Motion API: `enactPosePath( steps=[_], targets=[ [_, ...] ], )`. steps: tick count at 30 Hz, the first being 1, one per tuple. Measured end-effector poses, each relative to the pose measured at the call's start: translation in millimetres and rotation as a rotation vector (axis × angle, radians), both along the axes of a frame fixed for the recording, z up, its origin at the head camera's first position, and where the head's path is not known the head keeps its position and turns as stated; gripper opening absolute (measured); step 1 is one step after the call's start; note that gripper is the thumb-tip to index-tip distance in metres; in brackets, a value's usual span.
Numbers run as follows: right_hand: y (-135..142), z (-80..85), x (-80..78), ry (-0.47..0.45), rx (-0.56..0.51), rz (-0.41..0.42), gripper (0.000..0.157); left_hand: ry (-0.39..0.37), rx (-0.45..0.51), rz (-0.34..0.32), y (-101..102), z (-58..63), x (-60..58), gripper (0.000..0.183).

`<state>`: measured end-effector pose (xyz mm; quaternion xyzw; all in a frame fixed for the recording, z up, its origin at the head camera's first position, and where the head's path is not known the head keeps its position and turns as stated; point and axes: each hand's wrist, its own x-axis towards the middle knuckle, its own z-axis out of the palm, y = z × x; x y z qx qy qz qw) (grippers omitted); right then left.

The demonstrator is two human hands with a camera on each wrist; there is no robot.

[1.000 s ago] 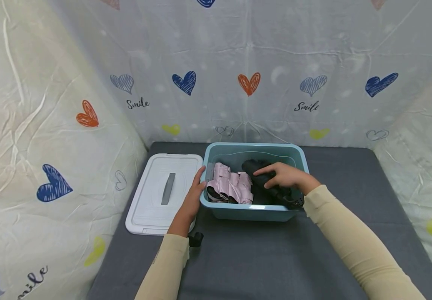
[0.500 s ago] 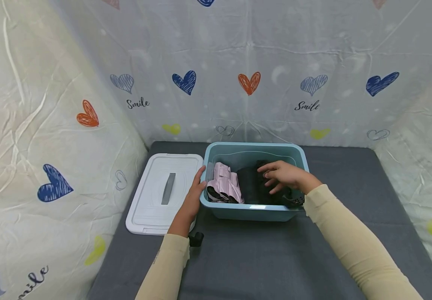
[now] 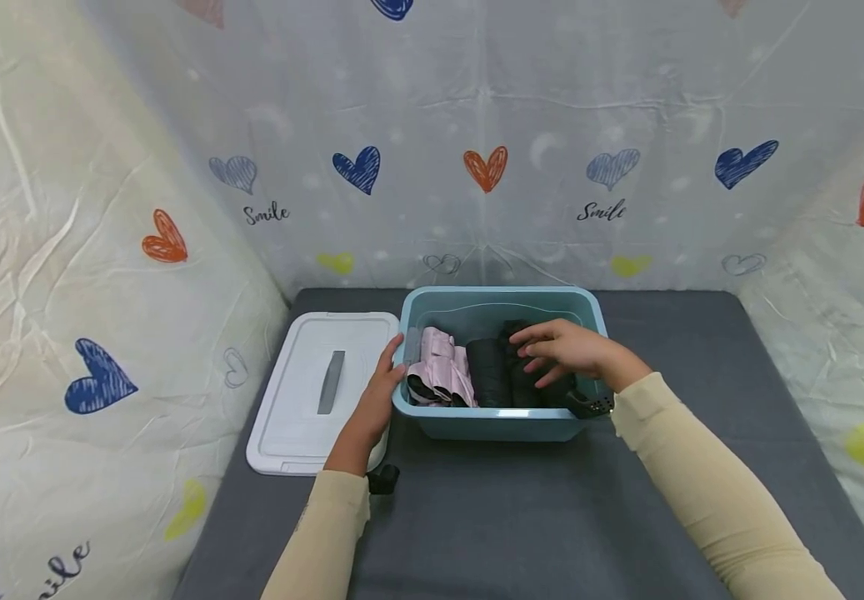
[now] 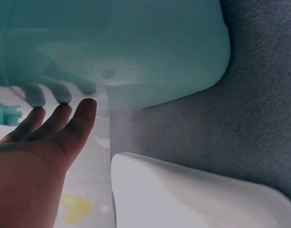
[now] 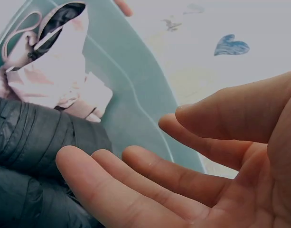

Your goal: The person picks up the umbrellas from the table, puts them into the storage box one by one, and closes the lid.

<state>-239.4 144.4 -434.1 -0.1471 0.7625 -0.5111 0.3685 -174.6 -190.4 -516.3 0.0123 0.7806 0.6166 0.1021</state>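
Note:
A teal storage bin [image 3: 499, 425] holds a pink fabric bundle [image 3: 442, 367] with black lining at its left end. In the right wrist view the bundle shows a thin loop strap. Beside it lies a black fabric roll [image 3: 488, 373], wrapped in creased folds. More black fabric [image 5: 31, 199] fills the space to its right, partly hidden under my right hand [image 3: 566, 352]. That hand hovers over it with fingers spread and nothing between them. My left hand [image 3: 379, 396] rests at the bin's left side, its straight fingertips [image 4: 88, 107] touching the outer wall.
A white lid [image 3: 292, 417] with a grey handle [image 3: 331, 383] lies left of the bin. Both are on a dark grey cloth surface [image 3: 491, 517]. Behind hangs a pale curtain [image 3: 536, 100] printed with hearts.
The black roll has shifted to settle beside the pink bundle, which now looks narrower. My right hand has let go and drawn slightly right. My left hand stays at the bin.

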Motion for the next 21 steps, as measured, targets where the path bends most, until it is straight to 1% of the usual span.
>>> enactPosePath(
  steps=[5,8,10,13,16,19,21],
  targets=[
    [5,2.8,3.6,0.041,-0.02,0.011,0.044,0.028,-0.04,-0.025,-6,6.5,-1.1,0.052],
    [10,4.0,8.2,0.075,-0.014,0.014,0.044,0.036,-0.069,-0.034,-8,7.9,-0.5,0.053],
    [14,5.4,12.5,0.115,-0.003,0.027,0.045,0.045,-0.071,-0.042,-10,7.3,0.1,0.054],
    [20,7.9,19.0,0.186,0.032,0.038,0.045,0.068,-0.091,-0.026,-13,7.9,2.9,0.054],
    [25,10.8,26.1,0.27,0.082,0.04,0.044,0.121,-0.13,0.004,-18,7.9,4.8,0.052],
    [29,12.9,35.0,0.345,0.14,0.046,0.044,0.156,-0.22,0.049,-25,7.1,5.3,0.051],
    [31,13.1,41.2,0.386,0.186,0.048,0.043,0.153,-0.283,0.075,-30,5.8,4.1,0.052]
  ],
)
